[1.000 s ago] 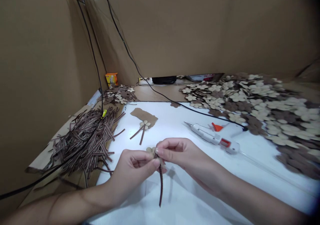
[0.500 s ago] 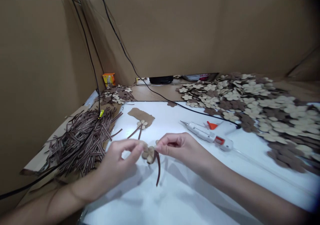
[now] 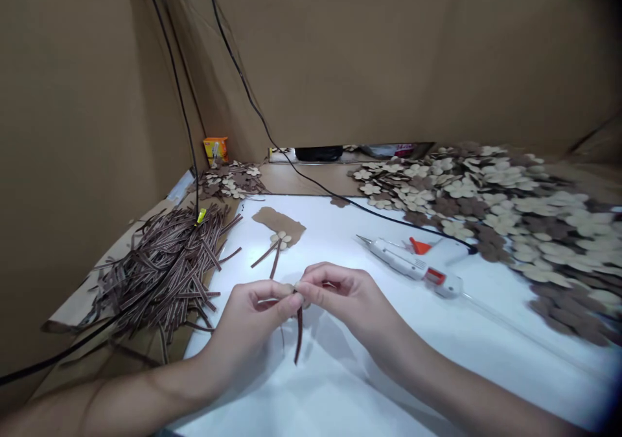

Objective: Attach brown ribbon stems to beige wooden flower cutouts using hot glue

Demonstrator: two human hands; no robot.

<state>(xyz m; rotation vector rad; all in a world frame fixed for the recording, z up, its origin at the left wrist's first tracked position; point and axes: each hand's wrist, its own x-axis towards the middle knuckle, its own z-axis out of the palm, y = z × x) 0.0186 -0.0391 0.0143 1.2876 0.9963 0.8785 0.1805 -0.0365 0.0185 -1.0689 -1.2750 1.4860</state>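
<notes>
My left hand [image 3: 265, 304] and my right hand [image 3: 335, 291] meet over the white board [image 3: 311, 385], fingertips pinched together. Between them they grip a small beige fabric flower [image 3: 306, 303], mostly covered by the fingers. From it a dark brown strip [image 3: 299, 340] dangles toward the board. Just beyond the hands, another beige flower [image 3: 280, 237] with two brown strips lies partly on a torn piece of brown cardboard [image 3: 282, 223]. A white glue gun [image 3: 403, 259] rests on its side, right of my right hand.
A heap of brown strips [image 3: 165, 262] lies at left. Beige and brown flowers [image 3: 515, 210] are piled at right, with a smaller pile [image 3: 230, 179] at back left near an orange box [image 3: 215, 149]. A black cord [image 3: 330, 196] crosses to the glue gun. Cardboard walls [image 3: 340, 55] enclose the table.
My hands have drawn closer together, and the fingers now cover most of the flower that showed between them before. The view has shifted slightly.
</notes>
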